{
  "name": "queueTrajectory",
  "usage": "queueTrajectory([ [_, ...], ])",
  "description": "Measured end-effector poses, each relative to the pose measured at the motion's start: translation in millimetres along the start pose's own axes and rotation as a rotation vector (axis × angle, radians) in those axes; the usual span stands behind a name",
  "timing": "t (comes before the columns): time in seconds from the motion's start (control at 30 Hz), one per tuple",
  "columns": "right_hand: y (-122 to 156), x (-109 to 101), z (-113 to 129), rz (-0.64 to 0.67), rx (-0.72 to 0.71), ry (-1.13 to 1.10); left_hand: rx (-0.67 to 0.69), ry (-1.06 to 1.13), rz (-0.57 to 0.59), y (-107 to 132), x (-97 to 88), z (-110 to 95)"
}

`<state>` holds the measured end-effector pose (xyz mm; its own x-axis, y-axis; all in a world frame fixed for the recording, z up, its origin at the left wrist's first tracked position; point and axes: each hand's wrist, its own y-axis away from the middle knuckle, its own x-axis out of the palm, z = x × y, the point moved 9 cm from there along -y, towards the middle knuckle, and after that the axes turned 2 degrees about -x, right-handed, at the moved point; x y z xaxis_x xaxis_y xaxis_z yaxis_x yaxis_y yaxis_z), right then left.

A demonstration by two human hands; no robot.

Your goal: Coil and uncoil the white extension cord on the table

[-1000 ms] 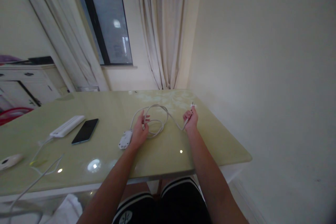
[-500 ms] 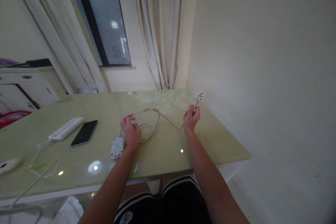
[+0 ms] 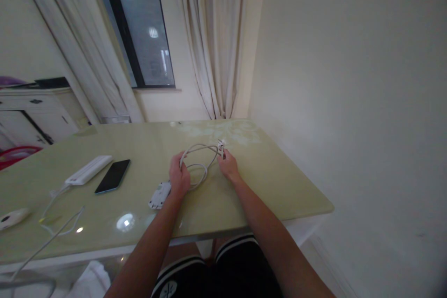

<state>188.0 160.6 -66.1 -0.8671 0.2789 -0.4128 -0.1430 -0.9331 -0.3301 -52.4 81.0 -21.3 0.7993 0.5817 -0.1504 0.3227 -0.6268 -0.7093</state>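
White power cord (image 3: 200,146), coiled in loose loops, lies near the middle of the pale green glossy counter (image 3: 279,181), straight ahead of the person. The left hand (image 3: 179,178) is clenched around the near side of the loops, where the strands gather. The right hand (image 3: 228,166) pinches the cord's far end in its fingertips. The small white piece (image 3: 221,145) there seems to be a plug, though it is too blurred to be sure. A flat white socket block (image 3: 159,194) rests just beside the left hand. Further left, a black rectangular phone (image 3: 112,175) and a long white power strip (image 3: 89,170) lie side by side.
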Motion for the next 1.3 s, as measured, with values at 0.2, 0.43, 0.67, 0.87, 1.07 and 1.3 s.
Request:
queueTrajectory([
  [0.2,-3,-14,-11,-0.018,0.106,-0.286,0.317,-0.173,0.078,5,7.8,-27],
  [0.43,7,23,0,0.129,0.332,-1.409,0.655,-0.203,0.392,39,42.1,-69],
  [0.67,10,7,14,0.131,0.265,-1.659,0.743,-0.349,0.419,51,51.1,-81],
  [0.87,7,4,12,0.141,0.278,-1.691,0.694,-0.388,0.259,47,40.9,-73],
  [1.07,9,0,15,0.158,0.258,-1.747,0.652,-0.453,0.244,41,43.1,-74],
  [1.3,-1,-4,-4,0.024,0.31,-1.775,0.25,-0.267,0.764,32,101.7,-72],
])
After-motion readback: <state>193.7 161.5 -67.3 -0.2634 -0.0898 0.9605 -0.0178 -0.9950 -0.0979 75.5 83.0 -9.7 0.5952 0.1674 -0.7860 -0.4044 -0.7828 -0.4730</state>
